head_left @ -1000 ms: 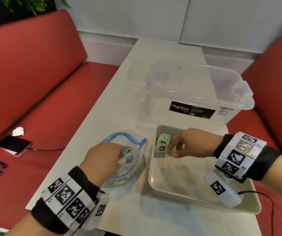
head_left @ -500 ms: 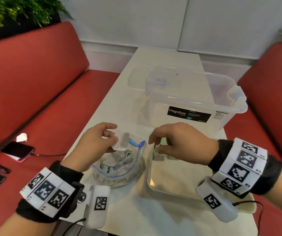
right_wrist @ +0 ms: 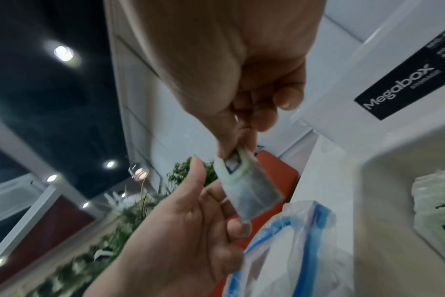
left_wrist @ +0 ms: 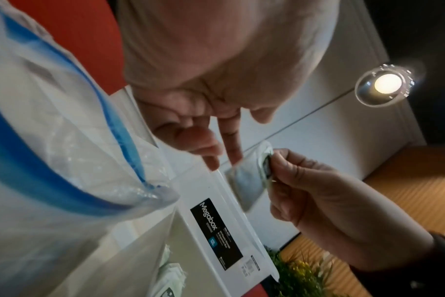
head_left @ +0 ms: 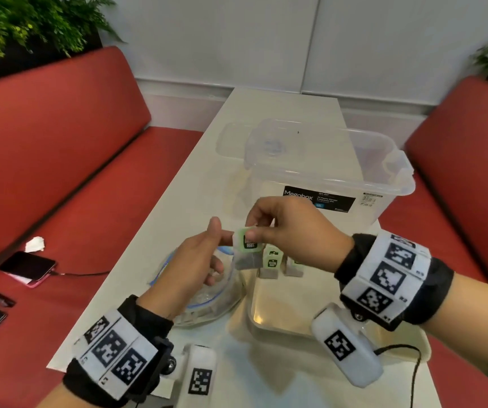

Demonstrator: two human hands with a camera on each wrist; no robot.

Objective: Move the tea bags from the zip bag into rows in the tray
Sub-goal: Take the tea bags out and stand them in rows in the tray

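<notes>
The right hand (head_left: 291,231) pinches a tea bag (head_left: 247,251) by its green tag, holding it in the air between the zip bag (head_left: 207,301) and the tray (head_left: 289,322). The left hand (head_left: 195,265) is beside it, fingers loosely spread and holding nothing, above the open zip bag on the worktop (head_left: 266,375). A few tea bags (head_left: 272,262) already stand at the tray's far end, before a clear storage box (head_left: 339,184).

zip bag (head_left: 204,293): on bench (head_left: 278,113), left of tray, touching or just beside it.
tray (head_left: 281,325): on bench, before storage box.
storage box (head_left: 325,169): behind tray.
tea bags in tray (head_left: 272,260): upright at far edge.
held tea bag (head_left: 247,251): above gap between zip bag and tray.
phone (head_left: 28,267): on seat left of bench.
</notes>
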